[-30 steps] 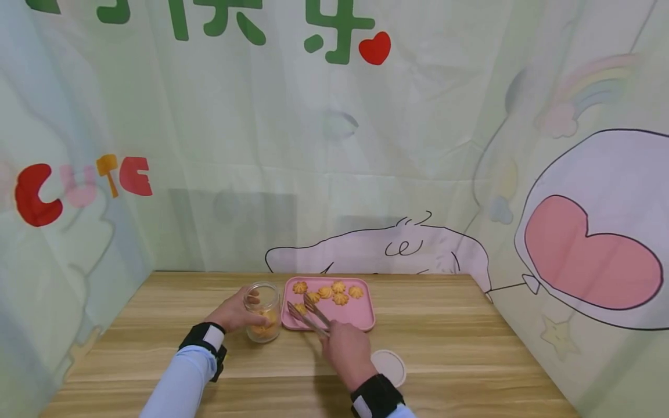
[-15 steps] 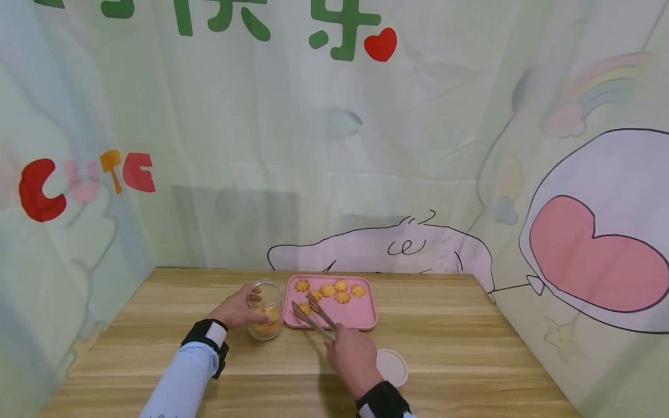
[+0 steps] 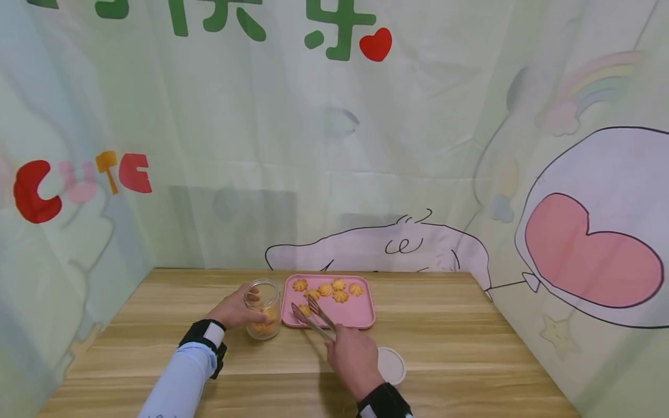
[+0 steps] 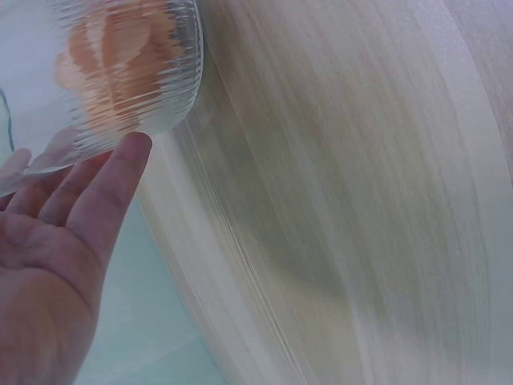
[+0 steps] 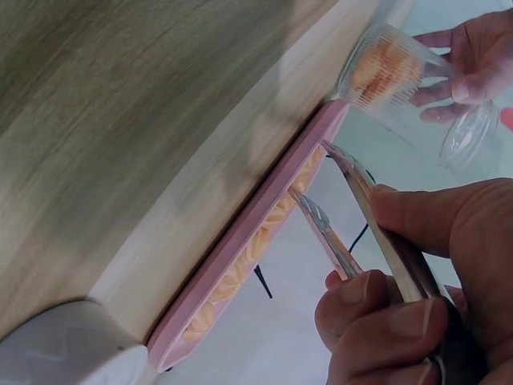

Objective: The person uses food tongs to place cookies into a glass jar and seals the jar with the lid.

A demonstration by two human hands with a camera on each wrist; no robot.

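My left hand (image 3: 233,310) grips a clear glass jar (image 3: 270,303) with its mouth uncovered and several golden cookies low inside. In the left wrist view, fingers lie along the ribbed wall of the jar (image 4: 186,76). Metal tongs (image 3: 315,306) are held in my right hand (image 3: 355,357), reaching over the pink tray (image 3: 358,316). Their two tips are spread apart around a piped cookie (image 3: 304,310) at the tray's near left. In the right wrist view, thumb and curled fingers hold the tongs (image 5: 388,233), tips close to the row of cookies (image 5: 232,277).
More flower-shaped cookies (image 3: 340,296) lie on the back half of the tray. A white round lid (image 3: 392,366) rests on the wooden table (image 3: 449,337) just right of my right hand. A printed cloth backdrop (image 3: 235,145) rises behind the table's far edge.
The tongs and my right hand have shifted slightly to the right, with the tips still spread near the same cookie. My left hand and the jar have stayed in place.
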